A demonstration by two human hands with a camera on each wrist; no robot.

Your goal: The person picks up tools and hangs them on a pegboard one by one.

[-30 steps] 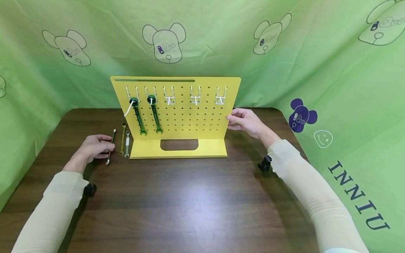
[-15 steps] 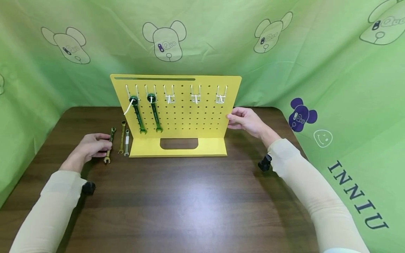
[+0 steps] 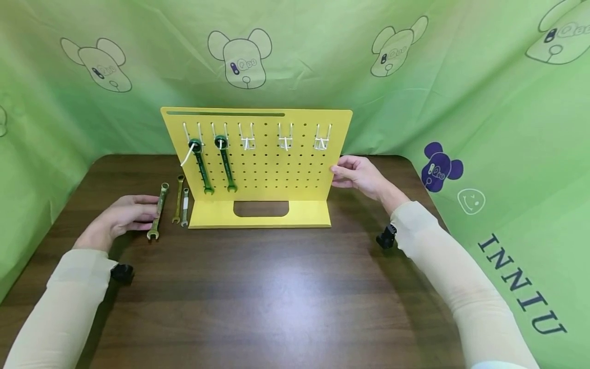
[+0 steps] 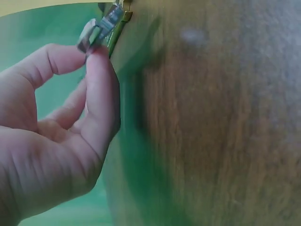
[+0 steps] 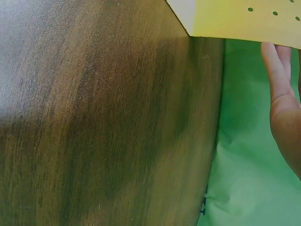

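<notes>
The brown wood-grain counter (image 3: 276, 292) offers passage before the upright yellow perforated board (image 3: 260, 160). Two slim metal wrenches (image 3: 178, 201) obstruct the strip just left of it.

A metallic combination wrench (image 3: 159, 210) is pinched in the left hand (image 3: 126, 212), slanted, its ring end farther from the viewer and its open end nearer. A yellow pegboard (image 3: 269, 193), upright on its base (image 3: 304, 212), is gripped at its right edge by the right hand (image 3: 361, 179); two green ratcheting wrenches (image 3: 227, 166) are hung, ring end uppermost, on its two leftmost white hooks (image 3: 187, 155).
</notes>
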